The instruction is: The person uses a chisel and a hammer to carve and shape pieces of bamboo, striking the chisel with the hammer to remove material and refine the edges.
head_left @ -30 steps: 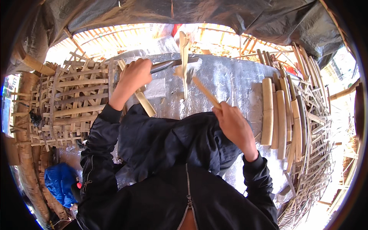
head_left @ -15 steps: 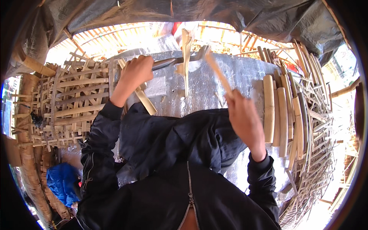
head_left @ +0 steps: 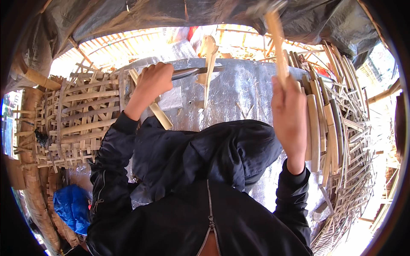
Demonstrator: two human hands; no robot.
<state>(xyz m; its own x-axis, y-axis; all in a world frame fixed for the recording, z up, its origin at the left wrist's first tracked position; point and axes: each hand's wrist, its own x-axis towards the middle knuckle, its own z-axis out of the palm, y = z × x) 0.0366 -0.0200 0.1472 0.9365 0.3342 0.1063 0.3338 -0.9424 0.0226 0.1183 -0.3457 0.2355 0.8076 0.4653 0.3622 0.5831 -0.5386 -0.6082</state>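
Observation:
My left hand (head_left: 154, 83) is closed round the handle of a large knife (head_left: 186, 74), whose blade points right across the grey-covered surface. The blade crosses an upright piece of split bamboo (head_left: 209, 53), and its tip shows on the far side. My right hand (head_left: 290, 113) grips the wooden handle of a hammer (head_left: 277, 45), raised high at the right. The hammer's head is blurred near the top edge, well apart from the knife. Beside my left wrist a short bamboo strip (head_left: 161, 117) lies slanting.
Woven bamboo panels (head_left: 89, 111) stand at the left. Several cut bamboo pieces (head_left: 315, 128) lie at the right, beside a pile of thin strips (head_left: 350, 170). Dark plastic sheeting (head_left: 149, 15) hangs overhead. A blue bag (head_left: 71, 208) sits at lower left.
My right hand has lifted the hammer up and to the right, away from the knife blade. My left hand keeps the knife in nearly the same place; the split bamboo leans slightly more.

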